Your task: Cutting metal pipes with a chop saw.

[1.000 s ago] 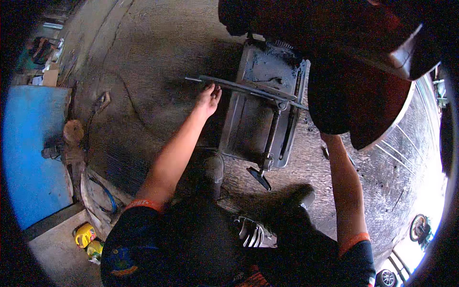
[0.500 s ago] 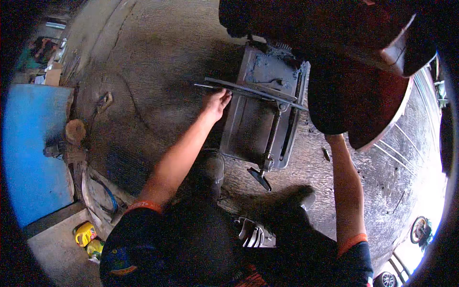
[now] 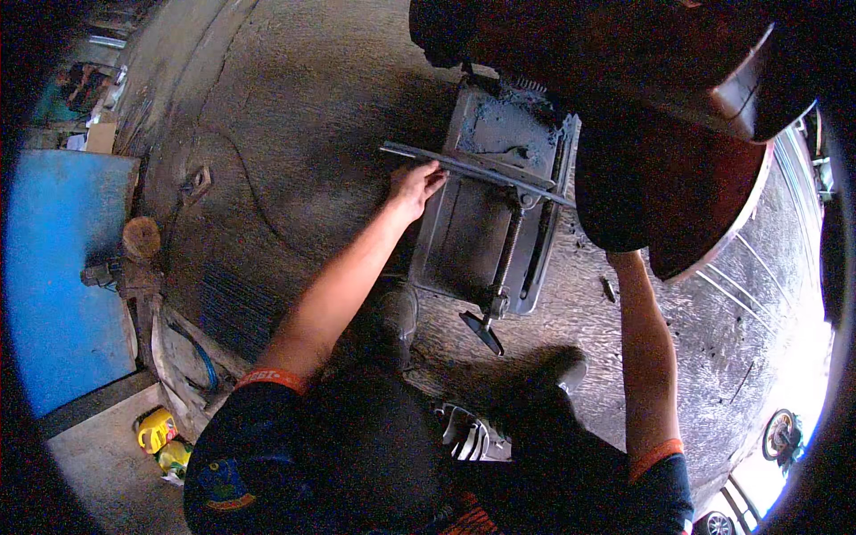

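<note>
across the base (image 3: 455, 259), a metal bar (image 3: 481, 171) slants down-right, left hand (image 3: 415, 189) gripping it, right hand hidden, grip unclear.

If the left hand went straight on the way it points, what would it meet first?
The long metal bar, which the left hand already appears to touch. Beyond it, the machine's grey bed looks next, though depth is unclear.

Workshop: grey rectangular metal machine base (image 3: 456, 250) w/ long threaded screw clamp (image 3: 513, 239), rough grey floor (image 3: 303, 107) (dk. & blotchy), plus round black-tyred wheel (image 3: 782, 435) at far R.
</note>
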Demonstrator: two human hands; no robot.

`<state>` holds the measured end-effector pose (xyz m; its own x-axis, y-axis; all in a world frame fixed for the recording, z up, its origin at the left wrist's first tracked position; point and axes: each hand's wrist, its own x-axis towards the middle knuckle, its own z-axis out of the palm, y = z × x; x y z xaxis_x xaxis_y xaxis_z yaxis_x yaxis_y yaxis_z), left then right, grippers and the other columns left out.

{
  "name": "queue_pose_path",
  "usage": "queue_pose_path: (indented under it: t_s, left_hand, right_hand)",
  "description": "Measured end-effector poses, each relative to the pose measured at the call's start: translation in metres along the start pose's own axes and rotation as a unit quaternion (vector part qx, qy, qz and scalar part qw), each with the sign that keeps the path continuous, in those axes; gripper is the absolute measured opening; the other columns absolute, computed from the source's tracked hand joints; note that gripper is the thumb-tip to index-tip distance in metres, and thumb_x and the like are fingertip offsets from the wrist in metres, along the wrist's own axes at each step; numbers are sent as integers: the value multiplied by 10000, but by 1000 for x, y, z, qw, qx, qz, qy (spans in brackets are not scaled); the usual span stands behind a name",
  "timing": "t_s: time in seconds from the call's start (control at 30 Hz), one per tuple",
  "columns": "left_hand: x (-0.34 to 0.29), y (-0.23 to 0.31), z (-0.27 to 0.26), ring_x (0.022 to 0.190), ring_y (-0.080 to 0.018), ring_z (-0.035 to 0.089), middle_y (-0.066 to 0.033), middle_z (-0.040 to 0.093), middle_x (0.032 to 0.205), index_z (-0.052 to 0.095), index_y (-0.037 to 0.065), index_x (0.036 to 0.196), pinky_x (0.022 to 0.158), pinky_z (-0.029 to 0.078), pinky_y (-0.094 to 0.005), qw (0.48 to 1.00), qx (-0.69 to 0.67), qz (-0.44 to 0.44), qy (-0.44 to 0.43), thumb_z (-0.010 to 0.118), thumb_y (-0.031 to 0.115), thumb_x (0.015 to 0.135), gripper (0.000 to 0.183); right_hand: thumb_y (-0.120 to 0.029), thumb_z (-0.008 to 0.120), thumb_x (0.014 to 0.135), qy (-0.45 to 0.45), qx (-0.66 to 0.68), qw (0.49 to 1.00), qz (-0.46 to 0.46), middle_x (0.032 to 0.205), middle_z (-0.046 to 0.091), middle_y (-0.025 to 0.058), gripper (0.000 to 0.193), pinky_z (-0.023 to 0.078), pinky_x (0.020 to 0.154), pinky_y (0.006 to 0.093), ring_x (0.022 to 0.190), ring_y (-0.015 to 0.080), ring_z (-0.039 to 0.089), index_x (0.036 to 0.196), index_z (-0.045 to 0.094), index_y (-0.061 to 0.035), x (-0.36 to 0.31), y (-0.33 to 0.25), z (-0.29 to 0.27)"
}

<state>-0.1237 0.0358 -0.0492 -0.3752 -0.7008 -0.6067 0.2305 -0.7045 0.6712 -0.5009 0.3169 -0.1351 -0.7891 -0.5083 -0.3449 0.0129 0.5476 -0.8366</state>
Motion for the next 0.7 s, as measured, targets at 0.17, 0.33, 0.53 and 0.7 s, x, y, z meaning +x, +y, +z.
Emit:
queue_pose_path:
  t_s: [0.17,0.33,0.53,0.7]
  left_hand:
    - [1,4,2,794,-236,646,-132,619,880,563,3,923,720,580,-327,999,-5,-8,45,603,148,887,155]
    - [4,4,0,757,-226,651,-117,625,854,568,7,899,687,584,-322,999,5,-8,40,609,153,883,152]
    - [7,3,-2,685,-192,651,-96,640,773,587,22,841,629,582,-309,999,25,-17,29,630,134,863,122]
    - [5,5,1,640,-186,647,-77,648,751,593,45,835,598,574,-296,999,35,-24,35,640,136,855,104]
  right_hand:
    - [-221,583,875,-3,1,1000,-6,925,592,38,270,420,658,323,753,175,565,1076,542,-47,3,0,1]
    - [-220,582,875,1,5,1000,-3,932,592,40,273,420,667,323,762,177,565,1081,541,-45,-1,4,-2]
    - [-218,580,875,1,11,1000,-1,941,592,43,276,419,678,323,773,178,564,1086,541,-43,-4,5,-3]
    - [-216,578,875,2,13,1000,0,948,592,45,279,418,687,324,783,179,564,1091,541,-42,-9,5,-5]
